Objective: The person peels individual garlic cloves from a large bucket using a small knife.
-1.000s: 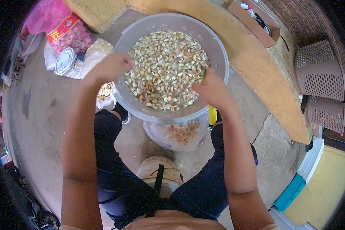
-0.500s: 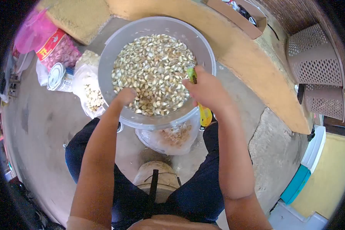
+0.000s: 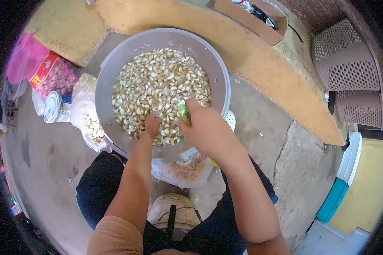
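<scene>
A large grey tub [image 3: 220, 72] holds many unpeeled garlic cloves [image 3: 164, 76], which look wet. My left hand [image 3: 152, 124] is closed over the near part of the pile, with a pale garlic clove [image 3: 156, 114] seemingly pinched at its fingertips. Just to its right, my right hand [image 3: 202, 125] grips a small knife with a green and yellow handle [image 3: 184, 111]; its blade cannot be made out. The two hands are close together but apart, above the cloves.
Left of the tub lie a white bag of peeled cloves [image 3: 93, 129], a can [image 3: 55, 107] and a pink bag of garlic [image 3: 57, 78]. A clear bag of skins [image 3: 187, 170] sits below the tub's near rim. A bucket [image 3: 172, 208] stands between my knees. A cardboard box [image 3: 251, 19] rests on the ledge.
My right hand has moved left and inward with the knife, towards my left hand. The left hand has shifted slightly, and the whole view has tilted, so the tub appears lower and further left.
</scene>
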`<state>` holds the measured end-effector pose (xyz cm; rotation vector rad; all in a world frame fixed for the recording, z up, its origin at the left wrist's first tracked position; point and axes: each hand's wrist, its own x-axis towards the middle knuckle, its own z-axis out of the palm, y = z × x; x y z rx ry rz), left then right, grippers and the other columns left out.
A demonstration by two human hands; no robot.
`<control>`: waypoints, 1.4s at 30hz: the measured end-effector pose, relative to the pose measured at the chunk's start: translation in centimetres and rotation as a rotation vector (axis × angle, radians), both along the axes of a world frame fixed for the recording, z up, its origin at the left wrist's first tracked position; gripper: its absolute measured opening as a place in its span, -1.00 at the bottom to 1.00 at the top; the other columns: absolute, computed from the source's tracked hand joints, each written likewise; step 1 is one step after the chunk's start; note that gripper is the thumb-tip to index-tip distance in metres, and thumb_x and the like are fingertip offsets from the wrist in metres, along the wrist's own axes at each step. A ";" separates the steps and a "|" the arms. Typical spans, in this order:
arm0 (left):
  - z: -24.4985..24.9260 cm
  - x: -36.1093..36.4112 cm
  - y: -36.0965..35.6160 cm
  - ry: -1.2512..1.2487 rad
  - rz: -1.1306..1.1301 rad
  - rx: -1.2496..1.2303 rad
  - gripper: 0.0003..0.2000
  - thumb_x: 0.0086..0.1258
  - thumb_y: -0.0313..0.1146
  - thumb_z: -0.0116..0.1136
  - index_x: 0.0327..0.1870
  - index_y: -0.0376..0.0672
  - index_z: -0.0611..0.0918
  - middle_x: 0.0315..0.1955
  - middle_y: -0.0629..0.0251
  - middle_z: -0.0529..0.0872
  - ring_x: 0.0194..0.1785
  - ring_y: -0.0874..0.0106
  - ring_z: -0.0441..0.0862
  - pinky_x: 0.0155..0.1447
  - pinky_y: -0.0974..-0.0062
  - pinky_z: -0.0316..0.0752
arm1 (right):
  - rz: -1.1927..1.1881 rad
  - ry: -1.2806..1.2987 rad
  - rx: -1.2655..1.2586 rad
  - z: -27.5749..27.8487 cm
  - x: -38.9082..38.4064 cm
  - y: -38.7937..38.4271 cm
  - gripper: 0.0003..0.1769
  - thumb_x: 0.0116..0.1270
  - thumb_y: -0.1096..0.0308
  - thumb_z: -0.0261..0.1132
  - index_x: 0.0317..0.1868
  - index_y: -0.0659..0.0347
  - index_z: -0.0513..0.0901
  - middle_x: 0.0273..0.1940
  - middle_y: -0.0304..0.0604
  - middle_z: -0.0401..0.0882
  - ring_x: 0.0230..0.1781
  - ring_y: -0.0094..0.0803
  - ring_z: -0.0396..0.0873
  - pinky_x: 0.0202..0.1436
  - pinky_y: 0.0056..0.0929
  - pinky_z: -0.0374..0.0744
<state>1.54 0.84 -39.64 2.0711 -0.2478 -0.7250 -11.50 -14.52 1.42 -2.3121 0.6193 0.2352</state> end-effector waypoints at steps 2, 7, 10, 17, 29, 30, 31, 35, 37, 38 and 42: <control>0.6 -0.9 -0.1 -0.231 -0.138 -0.019 -0.51 -0.08 -0.30 0.23 -0.06 -0.30 0.48 -0.12 -0.04 0.53 -0.04 0.11 0.46 0.03 0.31 0.34 | 0.034 0.017 -0.007 -0.1 -0.4 0.1 -0.68 0.14 0.29 0.14 -0.20 0.34 0.35 -0.44 0.18 0.50 -0.34 0.08 0.49 -0.28 -0.11 0.42; 3.4 -2.3 -2.2 -0.236 -0.156 0.097 -0.44 -0.15 -0.28 0.29 -0.03 -0.28 0.47 -0.12 -0.06 0.51 -0.02 0.09 0.44 0.05 0.32 0.34 | 0.120 0.010 -0.056 -0.2 -2.0 0.8 -0.70 0.14 0.28 0.14 -0.18 0.27 0.36 -0.46 0.10 0.50 -0.40 0.01 0.50 -0.35 -0.13 0.44; 3.2 -2.0 -3.0 -0.147 -0.200 0.193 -0.43 -0.15 -0.28 0.29 -0.02 -0.27 0.46 -0.14 -0.07 0.52 -0.04 0.08 0.45 0.06 0.34 0.34 | 0.153 0.037 -0.050 -0.1 -2.3 0.9 -0.71 0.14 0.28 0.14 -0.19 0.26 0.36 -0.44 0.09 0.51 -0.40 -0.01 0.51 -0.35 -0.14 0.46; 4.5 -1.0 -2.4 0.372 0.036 -0.152 -0.70 0.01 -0.35 0.16 -0.19 -0.20 0.50 -0.43 0.22 0.54 -0.33 0.34 0.52 -0.25 0.36 0.44 | 0.106 0.016 -0.069 -0.7 -2.4 -0.2 -0.70 0.13 0.27 0.15 -0.20 0.27 0.36 -0.43 0.12 0.51 -0.36 0.01 0.51 -0.31 -0.12 0.45; 22.9 -0.3 -1.7 0.914 0.039 -0.778 -0.64 0.01 -0.51 -0.17 -0.09 -0.16 0.41 -0.16 0.20 0.48 -0.24 0.36 0.48 -0.21 0.35 0.48 | -0.085 -0.094 -0.072 -2.3 0.0 -0.6 -0.70 0.04 0.27 0.17 -0.28 0.33 0.46 -0.38 0.15 0.54 -0.30 0.00 0.52 -0.21 -0.15 0.48; 24.3 -0.3 -1.7 0.901 -0.006 -0.813 -0.60 0.01 -0.49 -0.17 -0.03 -0.16 0.40 -0.13 0.19 0.48 -0.20 0.37 0.48 -0.17 0.37 0.47 | -0.097 -0.117 -0.037 -2.1 0.2 -0.3 -0.70 0.04 0.26 0.17 -0.29 0.33 0.48 -0.37 0.15 0.54 -0.30 0.00 0.52 -0.22 -0.16 0.48; 26.0 -0.2 -1.7 0.908 -0.038 -0.833 -0.58 0.00 -0.48 -0.17 -0.01 -0.18 0.39 -0.13 0.18 0.48 -0.18 0.37 0.47 -0.14 0.36 0.45 | -0.107 -0.138 0.000 -2.0 0.5 0.0 -0.70 0.03 0.26 0.17 -0.30 0.33 0.49 -0.37 0.15 0.54 -0.30 0.01 0.52 -0.23 -0.17 0.48; 32.8 0.0 -1.2 0.913 -0.188 -0.848 -0.50 0.01 -0.43 -0.15 0.10 -0.26 0.33 -0.14 0.18 0.48 -0.16 0.38 0.46 -0.12 0.39 0.44 | -0.265 -0.295 0.302 -1.2 1.5 0.5 -0.71 0.05 0.25 0.20 -0.30 0.32 0.51 -0.44 0.02 0.54 -0.38 -0.22 0.53 -0.31 -0.34 0.46; 36.2 0.4 -0.4 0.917 -0.277 -0.819 -0.46 0.03 -0.40 -0.14 0.15 -0.29 0.29 -0.16 0.20 0.49 -0.20 0.41 0.47 -0.15 0.42 0.44 | -0.257 -0.394 0.393 -0.5 1.7 0.8 -0.70 0.08 0.24 0.21 -0.26 0.30 0.51 -0.55 -0.18 0.52 -0.46 -0.53 0.49 -0.38 -0.52 0.43; 37.7 0.4 0.2 0.902 -0.274 -0.805 -0.51 0.09 -0.42 -0.15 0.13 -0.30 0.31 -0.20 0.23 0.51 -0.25 0.48 0.47 -0.22 0.48 0.44 | -0.230 -0.436 0.407 -0.2 1.8 1.2 -0.69 0.07 0.24 0.23 -0.26 0.30 0.51 -0.53 -0.12 0.53 -0.46 -0.45 0.50 -0.38 -0.47 0.44; 41.6 -0.8 1.9 0.904 -0.181 -0.845 -0.49 0.10 -0.39 -0.17 0.16 -0.31 0.28 -0.29 0.29 0.51 -0.30 0.51 0.46 -0.29 0.52 0.42 | -0.155 -0.509 0.460 1.5 2.1 2.9 -0.68 0.02 0.24 0.27 -0.27 0.30 0.52 -0.48 -0.05 0.54 -0.46 -0.34 0.52 -0.37 -0.40 0.44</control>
